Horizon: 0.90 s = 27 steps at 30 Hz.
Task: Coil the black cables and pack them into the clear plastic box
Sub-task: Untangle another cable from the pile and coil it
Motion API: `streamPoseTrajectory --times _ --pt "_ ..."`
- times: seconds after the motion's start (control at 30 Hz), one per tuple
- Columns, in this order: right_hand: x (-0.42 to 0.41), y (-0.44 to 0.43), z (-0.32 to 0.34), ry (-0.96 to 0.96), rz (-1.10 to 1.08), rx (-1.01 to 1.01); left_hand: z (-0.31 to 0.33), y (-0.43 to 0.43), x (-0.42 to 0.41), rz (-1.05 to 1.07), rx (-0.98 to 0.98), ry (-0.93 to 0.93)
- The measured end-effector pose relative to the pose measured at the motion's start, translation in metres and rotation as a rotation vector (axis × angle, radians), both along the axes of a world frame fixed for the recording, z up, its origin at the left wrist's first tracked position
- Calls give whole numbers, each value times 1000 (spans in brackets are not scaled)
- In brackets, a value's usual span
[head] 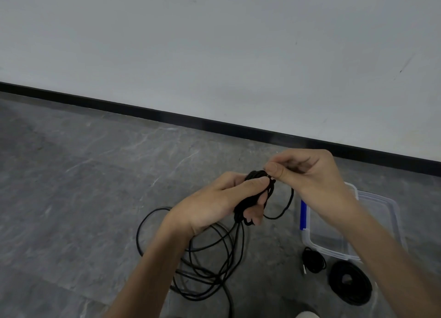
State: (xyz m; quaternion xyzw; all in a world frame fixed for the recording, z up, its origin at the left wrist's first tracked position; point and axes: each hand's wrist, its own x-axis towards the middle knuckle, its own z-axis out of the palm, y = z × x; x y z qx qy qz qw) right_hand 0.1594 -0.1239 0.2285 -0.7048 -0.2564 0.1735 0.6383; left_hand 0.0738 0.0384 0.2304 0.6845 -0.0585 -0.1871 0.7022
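My left hand [222, 203] grips a bundle of wound black cable [250, 198] held above the floor. My right hand [307, 174] pinches a strand of the same cable at the top of the bundle; a short loop [285, 207] hangs between the hands. The rest of this cable lies in loose loops [205, 265] on the floor under my left forearm. The clear plastic box [386, 212], with a blue latch [303, 215], stands open on the floor at the right, partly hidden by my right forearm. Two coiled black cables lie in front of it: a small one [313, 260] and a larger one [350, 284].
The floor is grey stone tile [71, 186]. A white wall with a black baseboard [167, 115] runs across behind the work area. Something pale [307, 315] shows at the bottom edge.
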Motion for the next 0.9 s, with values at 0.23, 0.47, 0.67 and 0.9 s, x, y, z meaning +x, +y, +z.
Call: streamPoseTrajectory --times 0.23,0.47,0.67,0.9 --pt "1 -2 2 21 2 -49 1 -1 0 29 -118 -38" --pt "1 -5 -1 106 61 -54 -1 0 -1 44 -178 -45" --pt "-3 -1 2 226 194 15 3 0 -2 73 -211 -57" --pt "-7 4 -1 235 199 39 4 -2 -1 175 -251 -39"
